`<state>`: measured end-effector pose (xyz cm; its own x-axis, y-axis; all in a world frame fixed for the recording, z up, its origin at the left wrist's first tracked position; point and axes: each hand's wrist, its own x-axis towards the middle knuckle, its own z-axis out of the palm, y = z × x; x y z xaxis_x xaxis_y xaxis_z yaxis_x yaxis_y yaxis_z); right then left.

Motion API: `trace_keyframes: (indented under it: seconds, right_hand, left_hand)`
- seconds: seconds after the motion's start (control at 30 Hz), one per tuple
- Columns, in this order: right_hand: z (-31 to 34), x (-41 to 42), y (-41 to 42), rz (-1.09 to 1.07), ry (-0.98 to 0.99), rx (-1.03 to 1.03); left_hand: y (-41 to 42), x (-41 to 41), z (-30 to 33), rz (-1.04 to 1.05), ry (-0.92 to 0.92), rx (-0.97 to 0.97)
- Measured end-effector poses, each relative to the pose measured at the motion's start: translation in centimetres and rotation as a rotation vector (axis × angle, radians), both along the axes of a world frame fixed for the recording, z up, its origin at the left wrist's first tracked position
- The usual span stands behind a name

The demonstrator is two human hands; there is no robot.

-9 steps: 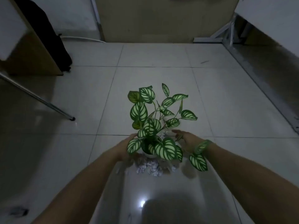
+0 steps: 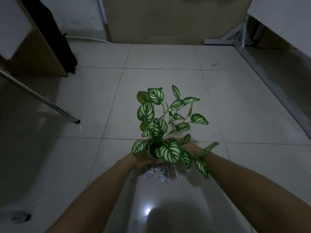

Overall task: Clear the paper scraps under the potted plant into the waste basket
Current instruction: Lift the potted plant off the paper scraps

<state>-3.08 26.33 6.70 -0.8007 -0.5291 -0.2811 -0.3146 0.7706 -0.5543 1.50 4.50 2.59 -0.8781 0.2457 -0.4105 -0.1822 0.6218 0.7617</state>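
Holding the small white pot (image 2: 155, 153) of the potted plant (image 2: 161, 125) at lower centre of the frame, your left hand (image 2: 143, 159) and right hand (image 2: 189, 146) clasp its two sides. Paper scraps (image 2: 157, 174) lie just below it on the tiled floor (image 2: 244, 101), none cleared yet; no waste basket is visible.

Dim room: glossy tile floor (image 2: 168, 54) reflecting a light, cabinet (image 2: 33, 52) standing left, metal frame (image 2: 235, 37) sitting right.
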Motion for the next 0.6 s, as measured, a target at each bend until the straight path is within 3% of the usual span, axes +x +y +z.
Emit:
trace_keyframes:
  seconds: [0.17,0.2,0.23,0.33,0.43,0.57,0.6]
  right_hand:
    - [-0.3,-0.6,-0.4,0.099,0.028,-0.082]
    - [-0.5,-1.0,-0.5,0.035,-0.07,-0.111]
    - [-0.9,-1.8,-0.7,0.056,-0.001,-0.106]
    - [-0.3,-2.7,-2.3,0.0,-0.051,-0.118]
    - [-0.8,-4.4,-4.4,-0.06,-0.115,-0.231]
    - [-1.4,-4.9,-7.7,-0.157,0.009,-0.299]
    - [-1.5,-4.9,-8.6,-0.203,-0.063,-0.367]
  left_hand:
    - [-0.8,-0.6,0.0,0.091,-0.016,0.087]
    - [-1.2,-1.0,0.1,0.11,-0.014,0.097]
    - [-1.6,-1.5,0.2,0.122,-0.011,0.105]
    - [-3.0,-2.9,1.2,0.19,0.017,0.094]
    - [-4.8,-4.2,2.0,0.247,0.068,0.069]
    - [-7.0,-5.8,2.1,0.318,0.118,0.082]
    - [-7.3,-6.2,2.0,0.347,0.114,0.093]
